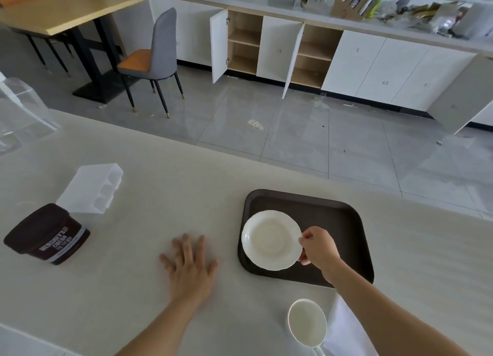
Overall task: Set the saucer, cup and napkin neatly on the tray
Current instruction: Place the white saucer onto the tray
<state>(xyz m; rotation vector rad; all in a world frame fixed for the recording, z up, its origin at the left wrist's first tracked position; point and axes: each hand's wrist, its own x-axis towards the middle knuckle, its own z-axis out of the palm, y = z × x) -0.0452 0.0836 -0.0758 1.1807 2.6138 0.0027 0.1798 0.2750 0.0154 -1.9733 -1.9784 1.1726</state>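
White saucer (pixel 270 239), pinched at 3 o'clock by right hand (pixel 318 250): lower flat onto tray (pixel 344 217); left hand (pixel 190 265) spread, empty.

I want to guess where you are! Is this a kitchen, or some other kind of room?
Probably an office break room or café area, not a home kitchen: a long white counter, a dining table with a chair, and a wall of white cabinets with cluttered shelves above.

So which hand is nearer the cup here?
Right. The right hand holds the saucer over the tray, its forearm passing just beside the cup. The left hand lies flat on the counter, farther left.
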